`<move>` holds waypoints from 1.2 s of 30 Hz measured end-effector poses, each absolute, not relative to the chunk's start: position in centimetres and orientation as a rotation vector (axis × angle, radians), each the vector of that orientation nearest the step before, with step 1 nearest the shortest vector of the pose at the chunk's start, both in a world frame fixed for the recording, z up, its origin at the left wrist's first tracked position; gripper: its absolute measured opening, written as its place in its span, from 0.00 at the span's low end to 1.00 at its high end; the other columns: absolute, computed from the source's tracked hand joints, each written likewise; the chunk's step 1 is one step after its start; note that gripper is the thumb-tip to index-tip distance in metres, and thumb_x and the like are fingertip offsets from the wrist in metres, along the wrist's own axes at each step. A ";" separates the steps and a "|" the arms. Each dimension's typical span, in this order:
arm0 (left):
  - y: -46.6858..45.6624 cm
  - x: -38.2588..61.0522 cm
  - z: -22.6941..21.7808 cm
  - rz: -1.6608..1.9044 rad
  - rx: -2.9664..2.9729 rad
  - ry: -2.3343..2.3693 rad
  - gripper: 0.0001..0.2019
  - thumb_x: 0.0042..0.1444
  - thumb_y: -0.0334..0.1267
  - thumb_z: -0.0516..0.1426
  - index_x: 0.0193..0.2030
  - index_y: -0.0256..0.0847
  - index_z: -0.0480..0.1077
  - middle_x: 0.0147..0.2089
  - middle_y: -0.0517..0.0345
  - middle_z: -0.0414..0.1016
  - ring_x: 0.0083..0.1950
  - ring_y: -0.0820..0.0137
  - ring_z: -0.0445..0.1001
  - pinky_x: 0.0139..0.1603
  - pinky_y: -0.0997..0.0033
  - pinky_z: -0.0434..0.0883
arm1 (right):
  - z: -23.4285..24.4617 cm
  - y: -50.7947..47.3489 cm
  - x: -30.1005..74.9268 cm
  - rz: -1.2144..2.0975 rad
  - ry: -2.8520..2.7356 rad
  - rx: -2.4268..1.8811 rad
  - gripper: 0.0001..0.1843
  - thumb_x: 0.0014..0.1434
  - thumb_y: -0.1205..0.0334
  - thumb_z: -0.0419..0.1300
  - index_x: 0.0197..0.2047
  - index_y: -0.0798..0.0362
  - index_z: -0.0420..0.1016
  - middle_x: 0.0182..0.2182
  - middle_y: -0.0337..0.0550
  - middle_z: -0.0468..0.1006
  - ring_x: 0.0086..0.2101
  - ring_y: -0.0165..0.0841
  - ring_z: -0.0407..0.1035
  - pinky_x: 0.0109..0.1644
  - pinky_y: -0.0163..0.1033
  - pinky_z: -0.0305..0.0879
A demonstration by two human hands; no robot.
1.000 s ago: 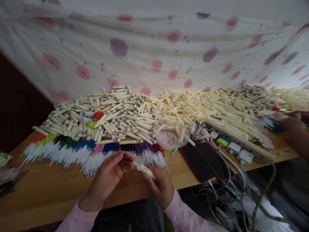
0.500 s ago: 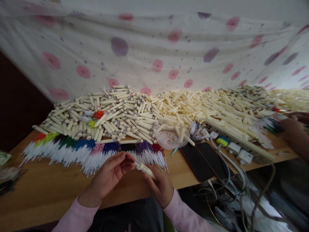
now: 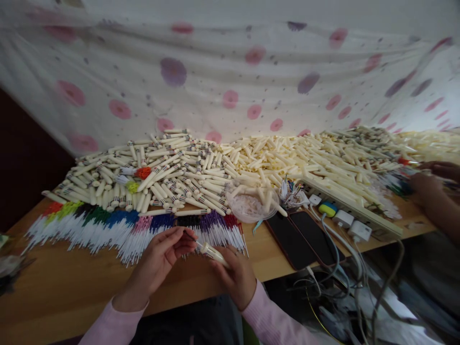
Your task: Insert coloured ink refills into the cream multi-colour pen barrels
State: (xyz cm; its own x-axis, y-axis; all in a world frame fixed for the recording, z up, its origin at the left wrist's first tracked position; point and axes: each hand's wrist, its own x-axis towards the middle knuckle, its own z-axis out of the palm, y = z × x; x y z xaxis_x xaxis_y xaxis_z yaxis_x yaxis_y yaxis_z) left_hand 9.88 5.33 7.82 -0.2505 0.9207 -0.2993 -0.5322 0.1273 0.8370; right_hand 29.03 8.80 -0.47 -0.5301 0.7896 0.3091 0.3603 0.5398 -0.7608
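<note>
My right hand is closed round a cream pen barrel held just above the table's near edge, its tip pointing left. My left hand pinches a thin refill at that tip; the refill's end is hard to make out. Directly behind my hands lies a row of white refills with coloured ends. Further back is a heap of cream barrels with striped bands.
A clear bowl with some barrels, two dark phones, and a power strip with chargers and dangling cables sit right of centre. Plain cream barrels pile up at the right. Another person's hand works at the far right. Spotted cloth hangs behind.
The view has drifted slightly; my hands stay together holding the barrel and refill, barely shifted. The other person's hand at the right has moved a little.
</note>
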 end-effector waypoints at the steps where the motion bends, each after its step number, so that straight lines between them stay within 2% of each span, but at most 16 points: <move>1: 5.3 9.9 7.9 1.476 0.470 1.124 0.15 0.33 0.42 0.74 0.26 0.35 0.81 0.29 0.55 0.82 0.28 0.71 0.79 0.31 0.79 0.78 | -0.5 8.8 29.0 0.840 -2.127 -0.930 0.15 0.66 0.54 0.54 0.51 0.49 0.74 0.36 0.47 0.77 0.35 0.40 0.74 0.38 0.40 0.68; 15: 5.4 9.7 7.4 1.525 0.534 1.204 0.14 0.37 0.43 0.73 0.27 0.36 0.81 0.30 0.55 0.82 0.29 0.71 0.79 0.33 0.78 0.77 | -0.3 8.7 29.0 0.820 -2.135 -0.937 0.16 0.66 0.53 0.53 0.50 0.50 0.75 0.34 0.47 0.77 0.33 0.39 0.73 0.35 0.38 0.66; 20: 5.0 10.0 7.5 1.402 0.617 1.209 0.15 0.41 0.47 0.70 0.29 0.36 0.81 0.31 0.53 0.82 0.32 0.69 0.79 0.34 0.78 0.76 | -0.3 8.7 29.0 0.792 -2.144 -0.938 0.16 0.66 0.53 0.53 0.49 0.51 0.75 0.33 0.47 0.77 0.32 0.38 0.73 0.34 0.38 0.65; 24: 4.8 10.2 7.1 1.321 0.685 1.208 0.13 0.45 0.46 0.69 0.32 0.37 0.82 0.32 0.52 0.82 0.34 0.68 0.78 0.36 0.76 0.76 | -0.3 8.7 29.0 0.814 -2.147 -0.938 0.16 0.66 0.53 0.53 0.50 0.52 0.75 0.34 0.47 0.77 0.33 0.38 0.73 0.36 0.38 0.66; 28: 4.8 10.4 6.6 1.239 0.782 1.271 0.10 0.48 0.42 0.67 0.33 0.38 0.81 0.29 0.55 0.79 0.30 0.72 0.75 0.32 0.77 0.72 | -0.4 8.8 29.0 0.822 -2.136 -0.939 0.16 0.66 0.54 0.54 0.50 0.51 0.75 0.34 0.47 0.77 0.33 0.39 0.73 0.36 0.39 0.67; 31: 5.0 10.6 6.3 1.260 0.804 1.330 0.10 0.46 0.40 0.68 0.35 0.38 0.79 0.29 0.57 0.78 0.27 0.73 0.72 0.27 0.77 0.70 | -0.4 8.7 28.9 0.811 -2.145 -0.948 0.15 0.66 0.54 0.54 0.50 0.51 0.75 0.34 0.47 0.77 0.33 0.39 0.74 0.35 0.39 0.66; 36: 5.1 11.1 6.4 1.296 0.849 1.387 0.13 0.46 0.39 0.68 0.38 0.38 0.76 0.29 0.58 0.78 0.27 0.71 0.74 0.30 0.73 0.71 | -0.4 8.7 28.9 0.783 -2.163 -0.947 0.17 0.66 0.52 0.54 0.49 0.52 0.76 0.33 0.47 0.77 0.31 0.38 0.73 0.34 0.38 0.66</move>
State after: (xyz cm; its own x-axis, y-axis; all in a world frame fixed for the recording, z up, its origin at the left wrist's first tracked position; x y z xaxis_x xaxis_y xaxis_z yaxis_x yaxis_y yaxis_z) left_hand 11.13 5.13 6.44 -0.2392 0.9492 -0.2045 -0.1392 0.1749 0.9747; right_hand 28.88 8.65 -0.39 -0.5340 0.7850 0.3141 0.4019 0.5625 -0.7225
